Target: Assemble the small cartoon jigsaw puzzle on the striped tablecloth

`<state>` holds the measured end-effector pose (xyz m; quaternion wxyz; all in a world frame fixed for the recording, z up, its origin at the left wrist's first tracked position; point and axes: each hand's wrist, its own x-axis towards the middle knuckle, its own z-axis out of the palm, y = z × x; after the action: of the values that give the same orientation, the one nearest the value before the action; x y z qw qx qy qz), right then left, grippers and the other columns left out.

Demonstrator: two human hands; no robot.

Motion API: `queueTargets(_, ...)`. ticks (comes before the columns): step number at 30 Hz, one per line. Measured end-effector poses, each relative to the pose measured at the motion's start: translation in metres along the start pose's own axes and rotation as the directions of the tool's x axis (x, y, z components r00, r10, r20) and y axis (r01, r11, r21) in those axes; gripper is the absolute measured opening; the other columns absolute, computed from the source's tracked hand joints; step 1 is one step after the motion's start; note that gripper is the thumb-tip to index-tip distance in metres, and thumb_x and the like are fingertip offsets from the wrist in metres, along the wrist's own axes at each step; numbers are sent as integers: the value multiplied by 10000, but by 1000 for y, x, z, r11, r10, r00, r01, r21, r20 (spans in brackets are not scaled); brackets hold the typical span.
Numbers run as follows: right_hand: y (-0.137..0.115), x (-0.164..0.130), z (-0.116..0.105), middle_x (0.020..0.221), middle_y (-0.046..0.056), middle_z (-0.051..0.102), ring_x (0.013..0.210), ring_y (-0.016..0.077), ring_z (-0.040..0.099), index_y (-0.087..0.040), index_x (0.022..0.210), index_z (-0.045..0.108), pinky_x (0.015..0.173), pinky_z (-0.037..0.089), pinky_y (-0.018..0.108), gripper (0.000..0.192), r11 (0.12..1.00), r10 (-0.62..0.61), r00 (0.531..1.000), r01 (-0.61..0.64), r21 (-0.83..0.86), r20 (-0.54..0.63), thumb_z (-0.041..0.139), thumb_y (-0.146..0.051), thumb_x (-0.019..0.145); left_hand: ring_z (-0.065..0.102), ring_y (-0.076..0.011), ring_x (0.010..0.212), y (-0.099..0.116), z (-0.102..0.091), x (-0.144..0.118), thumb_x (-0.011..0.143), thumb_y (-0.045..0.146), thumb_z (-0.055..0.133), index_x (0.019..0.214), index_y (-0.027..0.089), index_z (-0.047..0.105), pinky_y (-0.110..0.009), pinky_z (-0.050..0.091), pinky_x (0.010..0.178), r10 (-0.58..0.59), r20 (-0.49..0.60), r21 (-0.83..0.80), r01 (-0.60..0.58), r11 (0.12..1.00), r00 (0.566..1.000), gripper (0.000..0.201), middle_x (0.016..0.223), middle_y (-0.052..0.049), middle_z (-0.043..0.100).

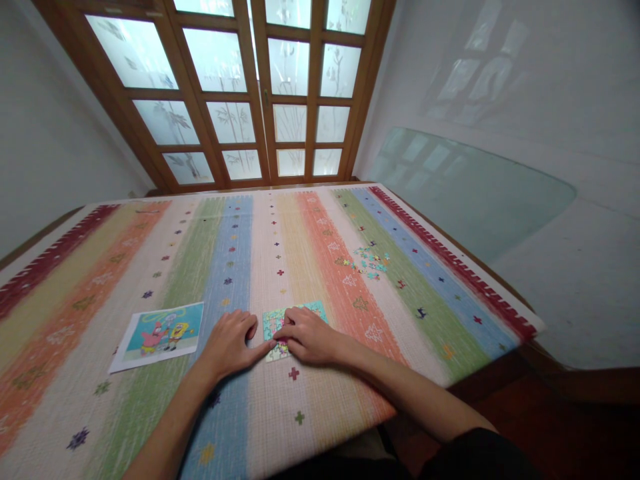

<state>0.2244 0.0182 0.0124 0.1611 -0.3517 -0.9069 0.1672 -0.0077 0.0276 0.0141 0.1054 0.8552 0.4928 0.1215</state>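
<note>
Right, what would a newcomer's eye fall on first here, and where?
Probably the cloth, whose bold coloured stripes fill much of the view. Toward its near edge, the left hand and right hand meet at a puzzle, with a cartoon picture to the left and loose pieces farther off to the right. Bright doors stand behind.

Soft daylight through frosted panes (215,61)
</note>
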Motion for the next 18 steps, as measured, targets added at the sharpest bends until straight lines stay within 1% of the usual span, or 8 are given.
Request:
queueTargets(9,0,1,-4,924,74,597,880,204,510,-190,1094,780,784,401,320,246,1000,4,999,-4,2,39,583,-171,948,504,-221,679,-1,1,0,848,630,569,656,233,417,-349,335,681,-3,-6,18,3,1000,1000,467,687,-30,550)
queueTargets(18,0,1,-3,932,72,589,889,205,515,-178,1106,769,790,407,313,248,1000,1,999,-2,21,32,584,-150,943,513,-220,669,-1,0,0,837,654,577,649,229,434,-344,335,679,3,-15,9,-2,1000,1000,486,680,-25,545)
